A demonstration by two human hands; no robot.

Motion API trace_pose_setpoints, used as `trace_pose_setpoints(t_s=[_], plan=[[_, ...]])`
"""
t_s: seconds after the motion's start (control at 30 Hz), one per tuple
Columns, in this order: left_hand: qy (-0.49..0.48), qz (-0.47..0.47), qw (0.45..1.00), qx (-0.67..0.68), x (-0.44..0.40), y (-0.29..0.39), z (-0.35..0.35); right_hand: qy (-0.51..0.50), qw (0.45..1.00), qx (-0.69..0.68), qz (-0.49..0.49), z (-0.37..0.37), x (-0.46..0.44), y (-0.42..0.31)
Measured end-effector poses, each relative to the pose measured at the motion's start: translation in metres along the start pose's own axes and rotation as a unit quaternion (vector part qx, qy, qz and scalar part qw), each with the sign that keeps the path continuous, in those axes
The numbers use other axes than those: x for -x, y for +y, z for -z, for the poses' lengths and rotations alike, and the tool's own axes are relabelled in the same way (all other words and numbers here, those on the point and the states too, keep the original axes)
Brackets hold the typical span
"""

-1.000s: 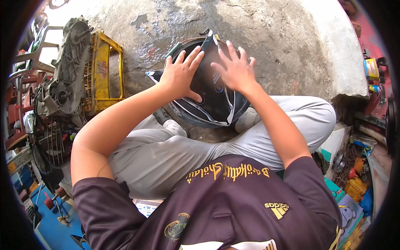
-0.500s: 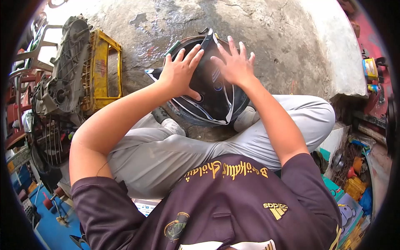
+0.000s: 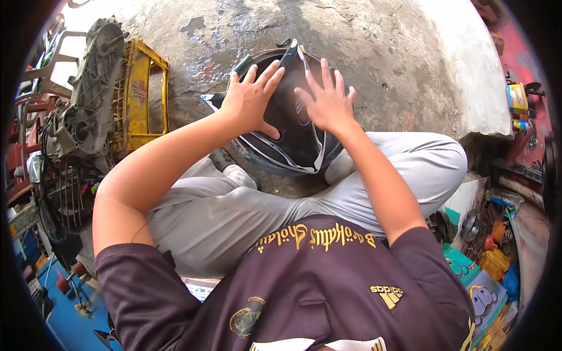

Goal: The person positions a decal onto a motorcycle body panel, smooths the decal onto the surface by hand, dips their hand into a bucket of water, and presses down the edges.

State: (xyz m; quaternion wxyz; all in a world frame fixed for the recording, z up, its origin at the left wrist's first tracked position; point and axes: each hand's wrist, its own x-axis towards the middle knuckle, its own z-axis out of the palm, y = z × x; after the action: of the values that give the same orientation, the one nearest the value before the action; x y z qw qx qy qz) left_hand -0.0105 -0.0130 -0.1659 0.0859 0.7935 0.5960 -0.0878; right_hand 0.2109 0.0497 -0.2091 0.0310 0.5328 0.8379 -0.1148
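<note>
Black panel with white edges [image 3: 287, 114] lying over dark round basin [image 3: 260, 159], at 12 o'clock from person's dark shirt [image 3: 293, 263]. Left hand [image 3: 249, 102] on panel's 10 o'clock side, fingers spread, gripping nothing; right hand [image 3: 329, 105] likewise spread at 2 o'clock, fingertips blurred, contact unclear. Hands apart. Yellow crate [image 3: 136, 88] off at 9 o'clock, engine casing [image 3: 88, 88] beyond.

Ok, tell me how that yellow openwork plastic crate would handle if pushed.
The yellow openwork plastic crate should feel stiff, judging by its straight framed edges. It is probably light for its size, given its openings. The grey metal casing close beside it might shift too, though contact is unclear.
</note>
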Motion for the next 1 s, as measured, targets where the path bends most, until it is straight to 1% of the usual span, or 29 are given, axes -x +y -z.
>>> trace_pose_setpoints(t_s=[0.13, 0.23, 0.27, 0.37, 0.4, 0.43, 0.5, 0.53, 0.67, 0.7, 0.77, 0.83, 0.93, 1.0], plan=[[-0.004, 0.002, 1.000, -0.011, 0.000, 0.000, 0.000, -0.008, 1.000, 0.012, -0.007, 0.009, -0.023, 0.000], [-0.003, 0.003, 1.000, -0.028, -0.001, 0.000, -0.002, -0.015, 0.999, 0.040, 0.017, 0.007, 0.005, -0.001], [-0.007, 0.003, 1.000, -0.028, -0.001, 0.000, -0.001, -0.003, 0.998, 0.047, 0.031, 0.003, 0.020, 0.001], [-0.006, 0.000, 1.000, -0.022, -0.002, -0.001, -0.004, -0.037, 0.999, 0.028, 0.016, 0.008, 0.056, 0.000], [-0.001, -0.001, 1.000, -0.018, -0.002, -0.001, -0.004, -0.026, 0.999, 0.019, 0.013, 0.006, 0.058, 0.001], [-0.003, -0.002, 1.000, -0.019, -0.001, 0.000, -0.003, -0.027, 0.999, 0.018, 0.012, 0.003, 0.055, 0.001], [-0.004, 0.002, 1.000, -0.002, -0.001, 0.001, 0.000, 0.016, 1.000, 0.004, 0.014, -0.002, 0.034, 0.001], [-0.006, -0.001, 1.000, -0.004, -0.001, 0.001, 0.001, 0.022, 1.000, 0.010, 0.013, -0.006, 0.016, 0.001], [-0.004, 0.001, 1.000, -0.007, -0.002, 0.000, -0.002, 0.005, 1.000, 0.013, -0.002, 0.010, -0.037, -0.002], [0.000, -0.002, 1.000, -0.013, -0.002, -0.001, -0.002, 0.006, 1.000, 0.011, -0.001, 0.011, -0.034, -0.002], [-0.002, 0.000, 1.000, -0.019, -0.001, -0.001, -0.004, -0.001, 0.998, 0.046, 0.031, 0.012, -0.019, 0.001], [-0.002, 0.002, 1.000, -0.019, -0.003, -0.001, -0.004, -0.015, 0.997, 0.061, 0.048, 0.012, 0.012, 0.005], [0.001, -0.005, 1.000, -0.017, -0.002, -0.001, -0.007, -0.028, 0.997, 0.055, 0.039, 0.010, 0.036, 0.005], [0.010, -0.005, 1.000, -0.016, -0.002, -0.002, -0.007, 0.016, 0.994, 0.103, 0.046, 0.009, 0.022, 0.001]])
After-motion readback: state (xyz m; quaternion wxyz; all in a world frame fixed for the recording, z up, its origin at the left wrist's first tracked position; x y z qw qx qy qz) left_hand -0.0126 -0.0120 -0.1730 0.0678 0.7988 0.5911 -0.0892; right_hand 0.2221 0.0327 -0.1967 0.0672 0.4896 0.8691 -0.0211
